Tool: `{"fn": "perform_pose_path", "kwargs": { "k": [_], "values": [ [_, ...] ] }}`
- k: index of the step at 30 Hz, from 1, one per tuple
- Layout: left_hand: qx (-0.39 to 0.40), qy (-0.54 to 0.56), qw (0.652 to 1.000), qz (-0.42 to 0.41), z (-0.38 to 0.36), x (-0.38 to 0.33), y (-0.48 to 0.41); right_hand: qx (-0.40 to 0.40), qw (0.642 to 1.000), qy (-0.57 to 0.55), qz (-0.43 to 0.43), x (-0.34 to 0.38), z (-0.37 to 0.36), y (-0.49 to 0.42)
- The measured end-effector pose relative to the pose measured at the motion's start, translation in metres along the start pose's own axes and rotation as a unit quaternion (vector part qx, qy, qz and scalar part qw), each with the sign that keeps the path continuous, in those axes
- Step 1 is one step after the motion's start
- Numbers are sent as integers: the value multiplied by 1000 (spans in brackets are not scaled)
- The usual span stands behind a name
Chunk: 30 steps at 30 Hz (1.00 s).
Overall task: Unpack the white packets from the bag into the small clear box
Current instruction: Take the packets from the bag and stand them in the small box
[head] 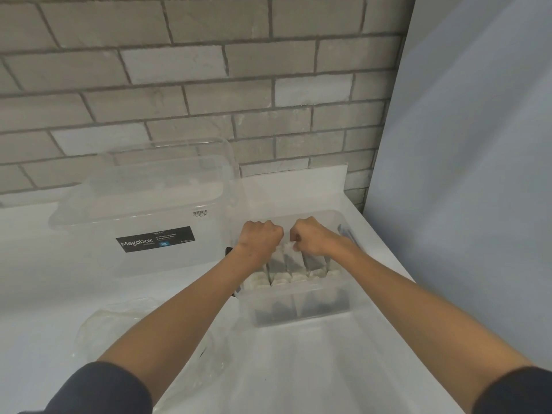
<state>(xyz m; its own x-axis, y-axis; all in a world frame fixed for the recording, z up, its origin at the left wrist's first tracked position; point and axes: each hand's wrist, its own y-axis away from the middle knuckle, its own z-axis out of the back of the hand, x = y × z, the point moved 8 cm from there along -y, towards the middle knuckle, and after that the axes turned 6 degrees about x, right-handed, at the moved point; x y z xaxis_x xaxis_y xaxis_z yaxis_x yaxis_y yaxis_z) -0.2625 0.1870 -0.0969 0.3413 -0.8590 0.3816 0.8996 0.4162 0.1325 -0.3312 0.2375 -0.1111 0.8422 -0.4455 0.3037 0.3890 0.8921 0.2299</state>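
The small clear box (301, 312) stands on the white table, right of centre. Several white packets (280, 279) stand upright in a row inside it. Both my hands reach into the box from above. My left hand (260, 237) has its fingers curled down among the packets at the left. My right hand (310, 237) pinches the top of a white packet (288, 249) between the two hands. A crumpled clear plastic bag (119, 321) lies on the table under my left forearm.
A large clear Megabox storage box (143, 204) with a black label stands at the left against the grey brick wall (209, 85). A clear lid (313, 369) lies in front of the small box. A pale panel (463, 144) rises at the right.
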Motion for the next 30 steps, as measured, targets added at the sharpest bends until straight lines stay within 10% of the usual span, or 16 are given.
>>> {"fn": "perform_pose_path", "kwargs": {
  "k": [17,30],
  "values": [
    [-159,243,956,35,44,75,69,-121,990,-22,70,84,71,43],
    [9,439,896,68,-46,178,202,-2,981,-111,161,248,-20,72]
  ]
}}
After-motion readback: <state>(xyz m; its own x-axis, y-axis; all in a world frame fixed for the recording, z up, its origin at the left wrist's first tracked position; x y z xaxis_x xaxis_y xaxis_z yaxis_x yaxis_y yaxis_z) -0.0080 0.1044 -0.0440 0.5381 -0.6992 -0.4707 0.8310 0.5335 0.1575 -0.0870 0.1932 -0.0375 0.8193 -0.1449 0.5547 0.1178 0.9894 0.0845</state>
